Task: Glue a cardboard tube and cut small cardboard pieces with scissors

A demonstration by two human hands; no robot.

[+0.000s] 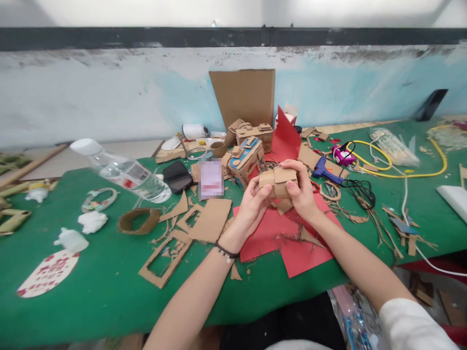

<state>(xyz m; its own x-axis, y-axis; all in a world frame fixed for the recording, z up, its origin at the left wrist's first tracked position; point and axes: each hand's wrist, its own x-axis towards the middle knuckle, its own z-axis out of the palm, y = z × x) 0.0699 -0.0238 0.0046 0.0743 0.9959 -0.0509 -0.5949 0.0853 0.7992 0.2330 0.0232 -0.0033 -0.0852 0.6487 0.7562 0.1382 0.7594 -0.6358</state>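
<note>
1. One green table [116,306] spans the view; at its left lie one rounded pale card [49,273] with red markings, one small translucent bottle [72,239] on its side and one crumpled white tissue [92,221].
2. One large clear bottle [134,177] with a white cap stands behind two rings: one pale ring [85,203] and one brown ring [126,224].
3. One black flat object [177,176] lies beside one blurred pale purple card [210,179].
4. Nearer the person are two cardboard frames [153,280] with cut-out openings and one plain cardboard rectangle [212,221].
5. One left hand [251,204], with dark and beaded bands at the wrist, curls around the left end of one small cardboard block [278,181].
6. Behind it sit two larger cardboard models [242,170], the nearer one bearing blue print; one big cardboard sheet [248,95] leans on the wall.
7. The block is held above red paper [306,260] strewn with scraps; how many sheets lie there, I cannot tell. One more red sheet [286,138] stands upright behind.
8. One right hand [299,189] grips the block's right end, thumb on its near face.
9. Farther right: one blue glue gun [328,170], one magenta block [343,154], one yellow cable [443,160] and one clear bag of sticks [396,148].
</note>
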